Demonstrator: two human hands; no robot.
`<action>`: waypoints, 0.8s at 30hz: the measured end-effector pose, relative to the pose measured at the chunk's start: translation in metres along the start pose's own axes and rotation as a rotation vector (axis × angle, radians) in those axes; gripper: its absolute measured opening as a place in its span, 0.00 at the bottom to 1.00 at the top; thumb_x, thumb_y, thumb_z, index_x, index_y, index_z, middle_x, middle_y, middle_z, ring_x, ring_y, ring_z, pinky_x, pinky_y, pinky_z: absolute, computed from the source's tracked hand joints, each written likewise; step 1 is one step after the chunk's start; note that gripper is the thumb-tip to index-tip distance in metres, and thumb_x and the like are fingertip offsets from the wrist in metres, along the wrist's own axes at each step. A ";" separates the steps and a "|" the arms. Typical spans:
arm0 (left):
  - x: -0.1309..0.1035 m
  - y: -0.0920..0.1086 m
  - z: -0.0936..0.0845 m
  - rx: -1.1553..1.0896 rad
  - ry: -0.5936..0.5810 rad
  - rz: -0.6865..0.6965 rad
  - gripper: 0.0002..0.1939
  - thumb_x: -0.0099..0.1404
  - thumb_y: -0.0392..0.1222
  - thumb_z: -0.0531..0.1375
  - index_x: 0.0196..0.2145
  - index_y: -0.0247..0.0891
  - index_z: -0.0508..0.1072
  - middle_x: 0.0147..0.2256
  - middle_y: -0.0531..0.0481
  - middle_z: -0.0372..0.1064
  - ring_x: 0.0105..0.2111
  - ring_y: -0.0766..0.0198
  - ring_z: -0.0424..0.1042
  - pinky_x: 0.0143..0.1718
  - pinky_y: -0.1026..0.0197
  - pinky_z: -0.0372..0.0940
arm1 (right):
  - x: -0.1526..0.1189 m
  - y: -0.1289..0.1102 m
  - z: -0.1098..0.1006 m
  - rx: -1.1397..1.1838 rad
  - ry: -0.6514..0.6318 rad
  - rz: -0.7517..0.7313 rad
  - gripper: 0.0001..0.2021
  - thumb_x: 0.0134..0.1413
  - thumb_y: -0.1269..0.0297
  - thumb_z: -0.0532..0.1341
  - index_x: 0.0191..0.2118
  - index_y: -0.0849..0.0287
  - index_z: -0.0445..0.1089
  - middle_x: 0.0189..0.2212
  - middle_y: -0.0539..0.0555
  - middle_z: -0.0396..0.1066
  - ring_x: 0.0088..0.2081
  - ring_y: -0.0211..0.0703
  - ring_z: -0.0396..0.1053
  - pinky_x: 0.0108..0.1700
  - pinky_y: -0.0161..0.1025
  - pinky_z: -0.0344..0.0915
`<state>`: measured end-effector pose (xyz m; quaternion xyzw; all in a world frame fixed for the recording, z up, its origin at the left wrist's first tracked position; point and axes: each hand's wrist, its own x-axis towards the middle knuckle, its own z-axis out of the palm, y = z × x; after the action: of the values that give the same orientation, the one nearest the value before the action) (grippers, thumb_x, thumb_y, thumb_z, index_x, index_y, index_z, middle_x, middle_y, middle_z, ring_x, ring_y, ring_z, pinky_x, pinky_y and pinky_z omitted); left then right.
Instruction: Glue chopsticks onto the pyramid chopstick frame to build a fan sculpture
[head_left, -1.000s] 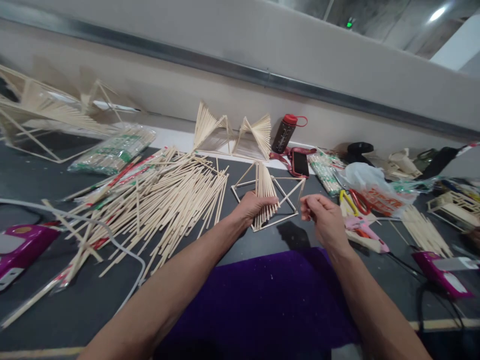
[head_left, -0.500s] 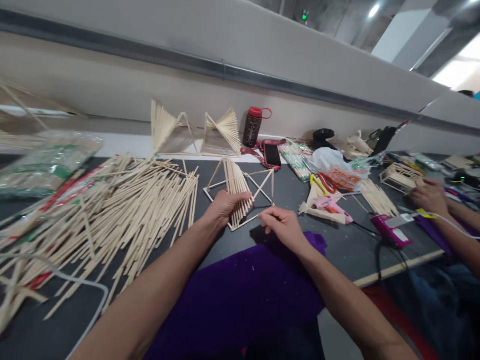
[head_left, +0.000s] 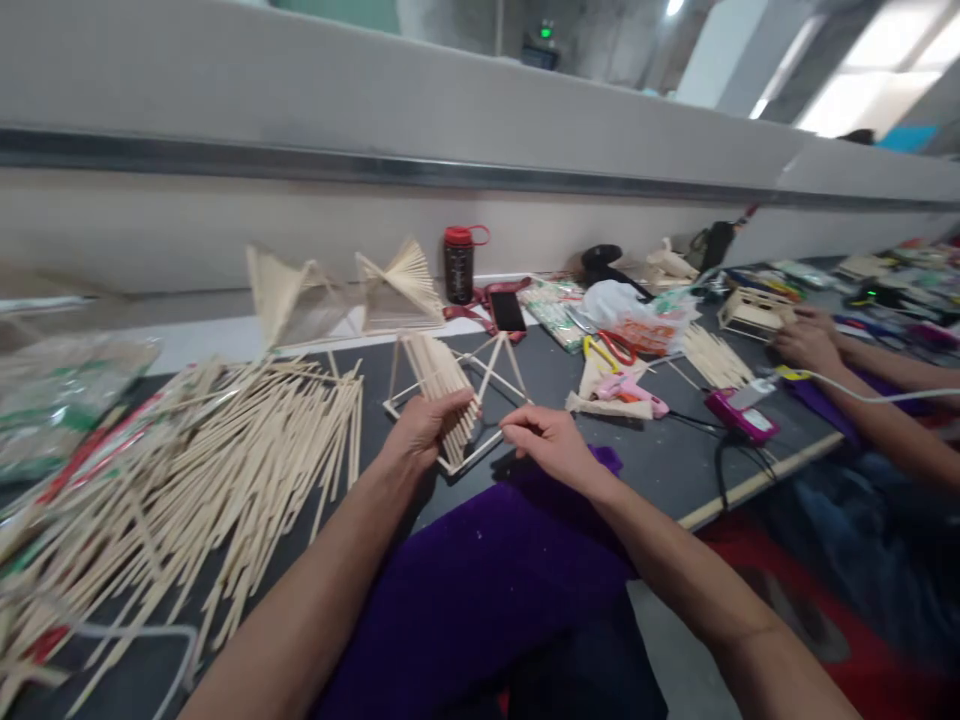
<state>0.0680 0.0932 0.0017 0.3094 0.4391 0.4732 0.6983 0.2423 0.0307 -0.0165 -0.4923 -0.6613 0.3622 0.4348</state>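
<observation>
A framework of pale wooden sticks (head_left: 439,375) stands on the dark table, with a fanned row of sticks on its left side. My left hand (head_left: 426,428) grips that row, thumb over the sticks. At the frame's near right corner, my right hand (head_left: 541,436) has its fingers pinched together; what they hold, if anything, is too small to make out. Purple cloth (head_left: 480,590) lies below both hands. To the left spreads a large pile of loose sticks (head_left: 247,460).
Two twisted stick models (head_left: 289,300) stand by the wall near a red-capped bottle (head_left: 459,268) and a phone (head_left: 507,311). Right of my hands lie a pink glue gun (head_left: 630,392) and a magenta device (head_left: 742,414). Another person's hands (head_left: 810,340) hold a wooden model.
The camera view has turned to the right, so the table items appear further left. My hands keep nearly the same hold and place at the framework.
</observation>
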 end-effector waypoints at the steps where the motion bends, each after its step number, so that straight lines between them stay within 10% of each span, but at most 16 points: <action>1: -0.002 0.001 0.001 -0.011 0.019 -0.011 0.04 0.49 0.29 0.66 0.25 0.29 0.74 0.19 0.48 0.72 0.18 0.65 0.71 0.21 0.65 0.67 | -0.004 0.001 -0.009 -0.014 -0.008 -0.007 0.08 0.55 0.63 0.58 0.32 0.59 0.73 0.25 0.48 0.70 0.24 0.33 0.67 0.30 0.32 0.62; 10: -0.004 -0.008 -0.011 -0.055 0.099 -0.014 0.03 0.54 0.26 0.62 0.27 0.30 0.74 0.21 0.49 0.73 0.19 0.65 0.73 0.20 0.67 0.70 | -0.020 0.050 -0.169 -0.681 0.398 0.199 0.14 0.57 0.59 0.54 0.37 0.59 0.76 0.31 0.52 0.76 0.32 0.39 0.70 0.34 0.33 0.61; 13: -0.004 -0.009 -0.012 -0.042 0.098 -0.011 0.03 0.54 0.27 0.62 0.27 0.30 0.74 0.21 0.49 0.73 0.19 0.65 0.73 0.21 0.67 0.70 | -0.019 0.068 -0.204 -1.012 0.228 0.436 0.13 0.54 0.60 0.55 0.37 0.57 0.77 0.32 0.53 0.76 0.33 0.41 0.70 0.32 0.34 0.58; 18: -0.010 -0.006 -0.006 -0.012 0.092 0.003 0.05 0.50 0.26 0.63 0.26 0.31 0.74 0.20 0.52 0.72 0.18 0.66 0.72 0.20 0.68 0.70 | -0.007 0.077 -0.206 -1.084 0.063 0.494 0.11 0.47 0.61 0.60 0.35 0.55 0.77 0.35 0.55 0.77 0.35 0.44 0.71 0.31 0.35 0.56; 24: -0.013 -0.007 -0.008 0.014 0.066 -0.007 0.06 0.48 0.28 0.65 0.27 0.31 0.74 0.20 0.51 0.72 0.18 0.64 0.72 0.19 0.67 0.69 | -0.005 0.051 -0.187 -1.155 0.161 0.472 0.15 0.51 0.58 0.57 0.42 0.58 0.73 0.40 0.59 0.75 0.39 0.48 0.71 0.31 0.36 0.56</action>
<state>0.0611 0.0790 -0.0039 0.2970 0.4661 0.4777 0.6829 0.4338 0.0483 0.0034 -0.8061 -0.5891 -0.0056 0.0555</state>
